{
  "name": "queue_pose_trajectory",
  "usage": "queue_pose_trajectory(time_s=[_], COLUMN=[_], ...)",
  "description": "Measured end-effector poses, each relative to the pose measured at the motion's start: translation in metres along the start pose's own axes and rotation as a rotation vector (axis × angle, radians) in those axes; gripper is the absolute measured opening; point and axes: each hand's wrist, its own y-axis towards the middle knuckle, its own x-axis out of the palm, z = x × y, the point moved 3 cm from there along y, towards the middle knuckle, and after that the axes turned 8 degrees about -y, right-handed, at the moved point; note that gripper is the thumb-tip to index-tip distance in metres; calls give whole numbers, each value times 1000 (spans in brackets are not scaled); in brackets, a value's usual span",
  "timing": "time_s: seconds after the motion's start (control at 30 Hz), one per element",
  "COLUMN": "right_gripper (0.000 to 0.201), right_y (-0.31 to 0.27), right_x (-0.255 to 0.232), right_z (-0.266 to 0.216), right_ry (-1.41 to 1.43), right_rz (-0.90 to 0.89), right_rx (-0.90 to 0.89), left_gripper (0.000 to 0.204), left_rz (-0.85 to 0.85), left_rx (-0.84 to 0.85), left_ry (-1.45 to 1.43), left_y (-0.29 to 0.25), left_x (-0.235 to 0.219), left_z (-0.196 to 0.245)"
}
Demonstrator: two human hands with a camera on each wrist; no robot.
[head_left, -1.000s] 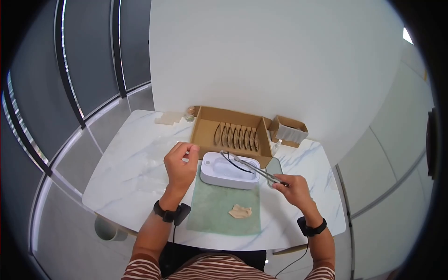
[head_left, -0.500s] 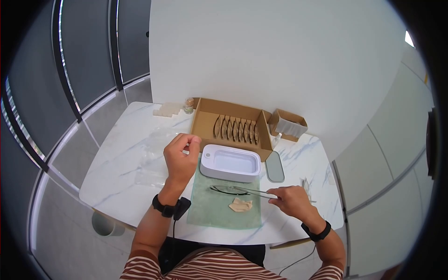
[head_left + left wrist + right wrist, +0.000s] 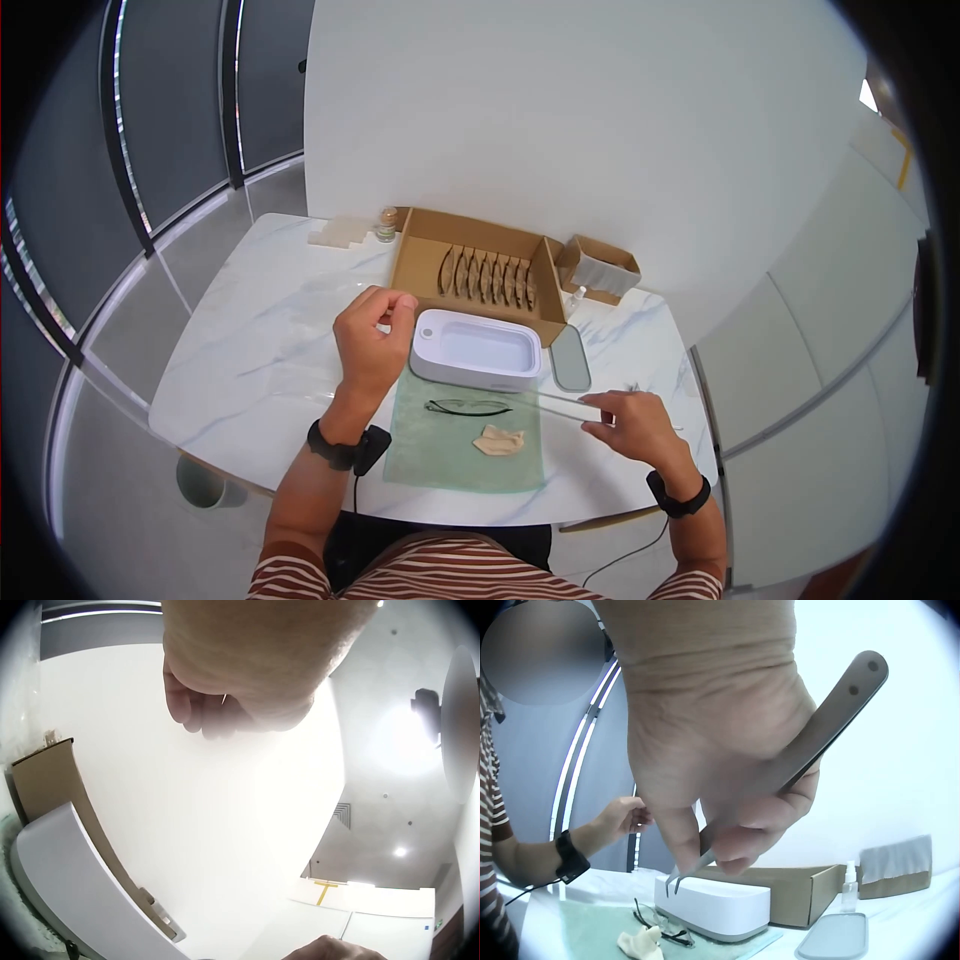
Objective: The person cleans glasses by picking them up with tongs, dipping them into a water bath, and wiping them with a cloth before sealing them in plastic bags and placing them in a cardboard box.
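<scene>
In my right hand (image 3: 640, 425) I grip long metal tweezers (image 3: 825, 724), pinched between thumb and fingers. Their bent tips stand slightly apart with nothing between them. Dark-framed glasses (image 3: 468, 408) lie on the green mat (image 3: 420, 465), left of the tips. Just in front of the glasses is a crumpled cream cloth (image 3: 498, 440). Behind them stands a white ultrasonic cleaner (image 3: 478, 378), its oblong basin uncovered. My left hand (image 3: 373, 340) is raised left of the cleaner, fingers loosely curled, holding nothing.
Behind the cleaner, a shallow cardboard box (image 3: 420, 255) holds several upright brown curved pieces in a row. A grey-rimmed lid (image 3: 571, 360), a spray bottle (image 3: 575, 298) and a smaller box (image 3: 600, 265) stand right. A small jar (image 3: 386, 225) is at the back left.
The glasses went from above the cleaner's basin, held in the tweezers, down onto the mat, where they are now let go. The tweezers have drawn off to the right. My left hand stays raised.
</scene>
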Motion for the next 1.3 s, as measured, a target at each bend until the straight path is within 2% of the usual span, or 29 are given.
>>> queue_pose_trajectory(time_s=[0.1,0.13,0.2,0.27,0.33,0.37,0.4,0.47,0.6,0.7,0.83,1.0,1.07,1.13,1.17,1.2,1.23,1.27,1.3], right_gripper=[39,39,41,46,49,50,50,50,48,47,45,51,49,46,38,38,34,30,30], right_y=[-13,-14,-20,-18,-15,-11,-8,1,19,29,39,35,32,27,25,22,22,21,19], right_x=[4,17,41,62,82,97,107,116,125,136,141,138,135,114,104,97,93,90,87], right_z=[20,24,42,48,49,57,63,67,74,79,74,66,59,47,35,25,11,-3,-14], right_ry=[308,305,490,576,792,668,669,251,200,195,124,158,133,214,283,298,393,486,503], right_rz=[305,306,604,617,491,474,478,360,301,314,309,296,356,460,488,487,418,351,353], right_rx=[196,201,346,349,543,501,505,469,427,338,305,358,369,331,279,292,150,6,14], left_gripper=[7,7,7,7,7,7,7,7,7,6,6,6,7,5,5,4,4,4,4], left_rz=[-6,-7,-15,-24,-34,-41,-47,-56,-66,-71,-70,-113,-143,-226,-242,-349,-456,-474,-600], left_rx=[7,7,-2,5,13,12,10,1,-14,-3,9,2,-21,-48,-47,-55,-61,-59,-10], left_ry=[9,4,7,3,0,-3,-6,-8,-8,-20,-16,33,44,72,78,162,247,256,259], left_y=[0,0,0,0,-1,-1,-1,-1,0,0,0,-1,-2,-6,-7,-10,-14,-19,-26], left_x=[0,0,1,2,4,4,4,4,4,4,3,7,8,12,11,11,13,13,17], left_z=[2,2,3,0,0,0,1,4,7,5,2,4,7,12,17,22,24,26,27])
